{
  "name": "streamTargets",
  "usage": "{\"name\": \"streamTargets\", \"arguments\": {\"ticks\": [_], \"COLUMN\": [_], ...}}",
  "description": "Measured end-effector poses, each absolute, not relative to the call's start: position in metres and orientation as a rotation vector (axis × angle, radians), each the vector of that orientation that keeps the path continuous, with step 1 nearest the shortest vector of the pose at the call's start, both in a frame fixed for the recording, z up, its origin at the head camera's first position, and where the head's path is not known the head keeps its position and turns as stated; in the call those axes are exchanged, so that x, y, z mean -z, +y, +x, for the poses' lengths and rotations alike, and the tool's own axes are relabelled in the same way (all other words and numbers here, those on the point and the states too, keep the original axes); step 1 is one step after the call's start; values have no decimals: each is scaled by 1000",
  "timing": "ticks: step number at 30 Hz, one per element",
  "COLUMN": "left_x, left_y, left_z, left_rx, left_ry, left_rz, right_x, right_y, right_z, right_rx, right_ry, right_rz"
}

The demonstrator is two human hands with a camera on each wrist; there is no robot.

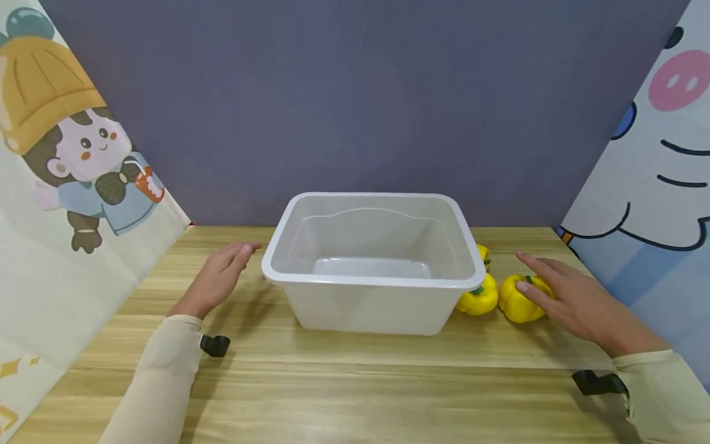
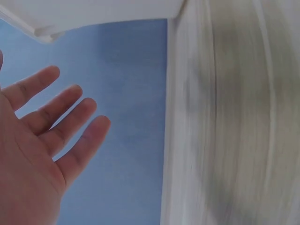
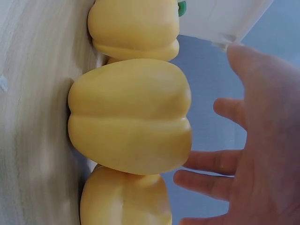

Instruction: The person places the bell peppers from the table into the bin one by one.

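A white plastic bin [image 1: 366, 308] stands upright on the wooden table, its inside bare. Beside its left wall my left hand [image 1: 222, 274] hovers with fingers extended and apart from the rim; the left wrist view shows its palm and spread fingers holding nothing. Several yellow bell peppers with green stems sit to the right of the bin. The nearest pepper [image 1: 518, 301] lies under my right hand [image 1: 574, 302], whose thumb and fingers are spread above it. In the right wrist view, the fingers reach past a large pepper [image 3: 131, 117] without curling round it.
Another pepper [image 1: 478, 299] sits close against the bin's right side, with one more [image 1: 484, 254] partly hidden behind the rim. A dark grey panel [image 1: 366, 105] rises behind the table [image 1: 355, 394]. Cartoon-printed sheets flank both sides. Each wrist carries a small black mount.
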State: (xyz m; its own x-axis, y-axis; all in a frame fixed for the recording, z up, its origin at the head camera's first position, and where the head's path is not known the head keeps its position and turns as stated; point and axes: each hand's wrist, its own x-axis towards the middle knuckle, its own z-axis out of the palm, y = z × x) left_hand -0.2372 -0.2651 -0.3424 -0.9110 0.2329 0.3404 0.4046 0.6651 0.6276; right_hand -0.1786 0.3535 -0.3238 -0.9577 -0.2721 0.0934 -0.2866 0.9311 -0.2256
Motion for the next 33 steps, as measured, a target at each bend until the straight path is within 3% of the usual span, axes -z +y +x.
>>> {"name": "streamTargets", "arguments": {"ticks": [21,33], "left_x": [331,323], "left_y": [-240,-228], "left_z": [-232,-229], "left_rx": [1548,1440], "left_ry": [-2290,-2253], "left_rz": [-723,-777], "right_x": [327,328], "right_y": [353,352], "right_z": [-179,-179], "right_rx": [-352,-351], "right_ry": [-2999,-3018], "right_rz": [451,439]}}
